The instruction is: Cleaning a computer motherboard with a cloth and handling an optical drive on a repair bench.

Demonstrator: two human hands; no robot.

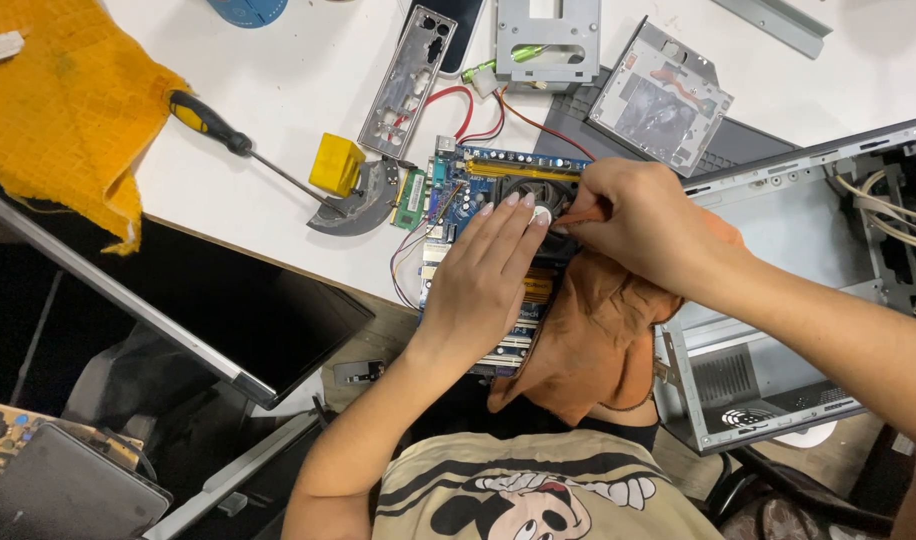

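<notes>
A blue motherboard (458, 195) with a black cooling fan (526, 188) lies at the near edge of a white table (298, 110). My left hand (483, 275) rests flat on the board, fingertips touching the fan. My right hand (638, 225) grips an orange cloth (593, 335), pressing a fold of it against the fan's right side. The rest of the cloth hangs down over the board's near corner. Coloured wires (408, 265) trail off the board's left edge.
An open grey computer case (778, 300) stands at the right. A yellow-and-black screwdriver (218, 128), a yellow block (336, 163), a metal port plate (408, 80), a drive bracket (548, 40) and an optical drive (663, 95) lie behind. A yellow cloth (58, 110) covers the left corner.
</notes>
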